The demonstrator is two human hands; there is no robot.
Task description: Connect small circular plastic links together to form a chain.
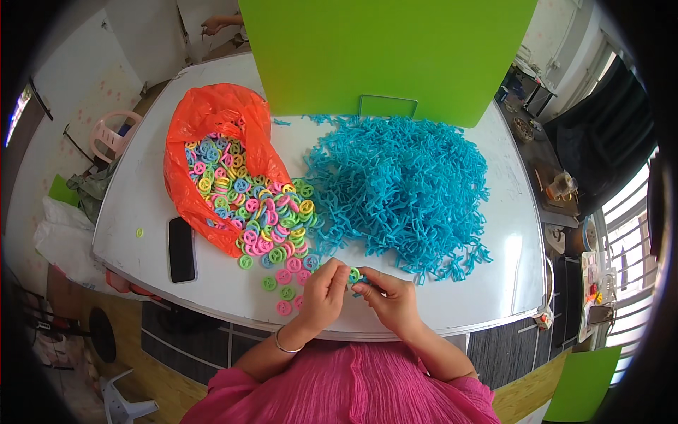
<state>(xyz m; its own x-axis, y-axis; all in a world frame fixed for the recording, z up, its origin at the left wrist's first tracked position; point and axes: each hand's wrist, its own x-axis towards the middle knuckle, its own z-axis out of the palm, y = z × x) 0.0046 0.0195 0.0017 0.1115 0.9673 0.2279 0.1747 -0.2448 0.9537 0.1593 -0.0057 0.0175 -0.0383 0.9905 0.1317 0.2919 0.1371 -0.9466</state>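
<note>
So both hands are up over the near edge of the tabletop (494, 300), fingertips almost meeting. The left hand (327, 292) has thumb and fingers pinched on a small green plastic wheel (354, 274), and the right hand (393, 304) is pinched just beside it on a turquoise plastic piece (362, 280), mostly hidden, so can't tell how the two meet. Wheel looks super light and stiff, maybe slick, so I'd grip it by the rim. The turquoise bit's probably thin and bendy; go easy, pinch it close in. More plastic wheels (265, 219) spill from a red plastic bag (185, 152) toward the tabletop's left edge; a turquoise heap (402, 187) sits right of them.
</note>
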